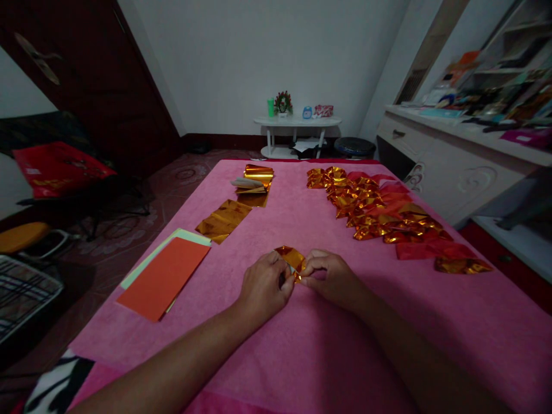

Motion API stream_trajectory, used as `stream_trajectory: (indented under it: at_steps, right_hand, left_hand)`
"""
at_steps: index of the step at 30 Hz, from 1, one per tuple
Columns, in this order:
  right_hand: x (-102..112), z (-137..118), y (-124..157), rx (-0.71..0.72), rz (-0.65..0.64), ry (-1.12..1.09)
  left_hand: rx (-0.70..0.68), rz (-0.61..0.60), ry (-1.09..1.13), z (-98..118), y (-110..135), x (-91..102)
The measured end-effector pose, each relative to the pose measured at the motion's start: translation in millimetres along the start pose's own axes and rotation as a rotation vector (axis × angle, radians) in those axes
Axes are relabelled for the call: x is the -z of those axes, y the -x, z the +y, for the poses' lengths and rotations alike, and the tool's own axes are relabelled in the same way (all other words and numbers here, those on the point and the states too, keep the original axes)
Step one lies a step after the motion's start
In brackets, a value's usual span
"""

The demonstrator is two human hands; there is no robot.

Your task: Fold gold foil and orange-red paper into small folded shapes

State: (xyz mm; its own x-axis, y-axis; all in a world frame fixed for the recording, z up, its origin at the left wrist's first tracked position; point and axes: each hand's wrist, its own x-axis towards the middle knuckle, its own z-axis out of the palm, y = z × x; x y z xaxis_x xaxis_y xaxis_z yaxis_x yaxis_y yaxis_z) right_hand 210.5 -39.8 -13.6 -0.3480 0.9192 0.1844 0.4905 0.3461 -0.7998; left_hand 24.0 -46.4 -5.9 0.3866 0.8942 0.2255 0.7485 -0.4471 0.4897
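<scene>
A small piece of gold foil paper (292, 257) is pinched between both hands over the pink cloth (302, 345). My left hand (264, 284) has its fingers curled onto the paper's left side. From the right, my right hand (332, 277) grips the same piece with fingertips pressed together. The paper looks partly folded; its lower part is hidden by my fingers.
Several folded gold foil pieces (375, 213) lie in a row on red sheets at the right. Flat gold sheets (224, 219) and a stack (255, 179) sit at the far left. Orange and pale green paper (166, 276) lies at the left edge. A white dresser (457, 167) stands right.
</scene>
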Motion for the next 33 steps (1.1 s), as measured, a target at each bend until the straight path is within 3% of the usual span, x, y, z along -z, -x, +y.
stream_trajectory:
  at_steps: [10,25,33]
  right_hand:
    - [1,-7,-1,-0.002,0.032,0.093]
    - [2,-8,-2,0.015,-0.025,0.111]
    - [-8,-14,0,-0.011,0.020,0.416]
  left_hand:
    - [-0.065,-0.001,0.027,-3,2,-0.8]
    - [-0.070,-0.007,-0.005,-6,1,-2.2]
    - [-0.091,0.034,0.053,-7,2,-5.1]
